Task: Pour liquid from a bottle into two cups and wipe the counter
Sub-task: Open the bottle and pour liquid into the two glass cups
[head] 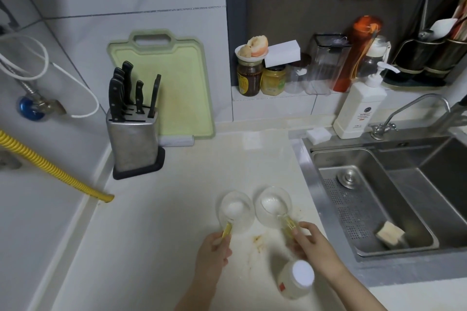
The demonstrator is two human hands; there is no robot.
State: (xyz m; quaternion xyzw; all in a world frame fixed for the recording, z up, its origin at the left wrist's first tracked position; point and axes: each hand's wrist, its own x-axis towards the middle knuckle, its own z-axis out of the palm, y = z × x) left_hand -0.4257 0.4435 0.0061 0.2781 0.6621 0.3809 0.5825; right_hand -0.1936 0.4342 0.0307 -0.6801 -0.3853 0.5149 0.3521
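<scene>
1. Head view: left hand (pixel 212 251) pinches the yellow handle of the left glass cup (pixel 235 211); right hand (pixel 312 247) pinches the right glass cup (pixel 273 206) handle, likely positioning both for pouring.
2. White-capped bottle (pixel 295 279) stands capped, just beside the right wrist.
3. Brownish spill (pixel 257 242) on counter (pixel 156 235) between hands, unwiped; sponge (pixel 390 235) sits in sink (pixel 379 159).

counter (pixel 156 247) | two cups (pixel 236 209) | bottle (pixel 295 279) | knife block (pixel 134 144)

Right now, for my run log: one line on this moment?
left hand: holds left cup handle | right hand: holds right cup handle | bottle: capped, upright | counter: stained
</scene>
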